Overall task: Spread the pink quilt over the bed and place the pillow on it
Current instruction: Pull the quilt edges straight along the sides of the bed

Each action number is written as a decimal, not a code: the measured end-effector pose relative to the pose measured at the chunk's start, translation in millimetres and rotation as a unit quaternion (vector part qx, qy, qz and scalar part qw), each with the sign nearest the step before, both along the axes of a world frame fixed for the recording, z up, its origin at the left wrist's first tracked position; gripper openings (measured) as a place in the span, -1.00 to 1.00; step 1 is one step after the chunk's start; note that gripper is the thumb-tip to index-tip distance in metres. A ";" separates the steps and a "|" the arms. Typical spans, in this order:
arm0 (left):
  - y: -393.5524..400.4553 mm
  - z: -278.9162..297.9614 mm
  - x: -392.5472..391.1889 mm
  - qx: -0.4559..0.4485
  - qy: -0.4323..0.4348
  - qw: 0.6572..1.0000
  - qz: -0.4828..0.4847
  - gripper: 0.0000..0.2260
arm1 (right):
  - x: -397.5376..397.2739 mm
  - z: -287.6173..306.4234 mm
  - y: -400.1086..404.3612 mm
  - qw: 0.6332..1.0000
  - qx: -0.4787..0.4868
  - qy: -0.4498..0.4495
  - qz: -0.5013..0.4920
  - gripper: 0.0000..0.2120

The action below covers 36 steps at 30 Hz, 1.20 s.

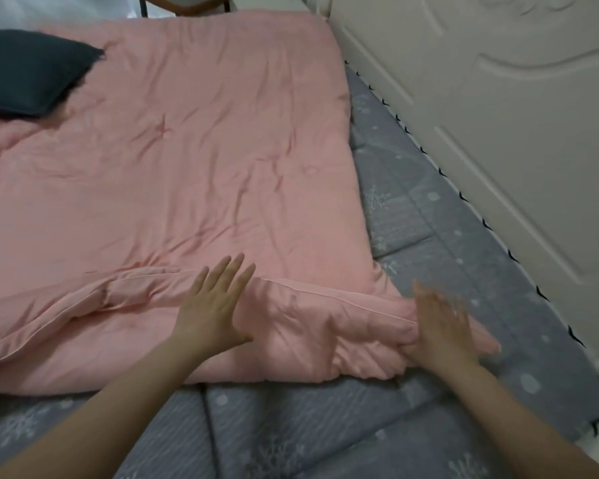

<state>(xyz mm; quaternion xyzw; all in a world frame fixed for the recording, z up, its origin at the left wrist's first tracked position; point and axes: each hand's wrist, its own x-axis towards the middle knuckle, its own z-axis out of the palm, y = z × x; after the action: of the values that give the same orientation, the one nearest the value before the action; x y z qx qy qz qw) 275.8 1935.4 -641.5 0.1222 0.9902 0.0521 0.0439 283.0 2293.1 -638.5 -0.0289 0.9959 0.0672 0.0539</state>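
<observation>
- one soft pink padded quilt (187, 174) covers most of the frame, lying across one bed with a grey snowflake-print sheet (446, 236); the sheet shows bare along the right side and the bottom of the frame.
- one dark blue-grey pillow (28, 74) sits at the upper left of the frame, resting on the quilt's far left part.
- two bare hands show at the lower centre and lower right of the frame.
- the quilt looks creased, with a few tufted dimples; its near edge is folded back on itself into a rumpled band with a piped seam running along it.
- the left hand (211, 305) lies flat on that folded band at the lower centre, fingers straight and spread, its grip fully open and holding nothing.
- the right hand (436, 326) is blurred at the quilt's near right corner, fingers straight and apart, touching the bunched fabric; its grip looks open with nothing clasped.
- one cream panelled door or cabinet front (481, 98) stands along the bed's right side at the upper right of the frame.
</observation>
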 end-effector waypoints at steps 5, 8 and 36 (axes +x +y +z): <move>27.0 -7.8 -22.0 -0.018 -0.004 0.999 0.026 0.04 | -24.8 0.4 15.8 0.996 -0.035 -0.055 0.057 -0.75; 45.5 -3.6 -22.9 -0.012 -0.022 0.999 0.031 -0.03 | -24.1 5.6 36.0 0.991 -0.056 -0.002 0.121 -0.79; 63.8 235.6 206.1 0.024 -0.017 0.992 0.123 -0.40 | 148.2 314.1 56.7 0.953 0.026 0.220 0.205 -0.57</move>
<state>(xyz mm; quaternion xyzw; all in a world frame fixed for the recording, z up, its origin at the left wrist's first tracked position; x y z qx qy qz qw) 481.8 1999.2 -405.9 -0.0004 0.9952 0.0826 0.0515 431.1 2349.7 -324.4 -0.2154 0.9536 0.1073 -0.1807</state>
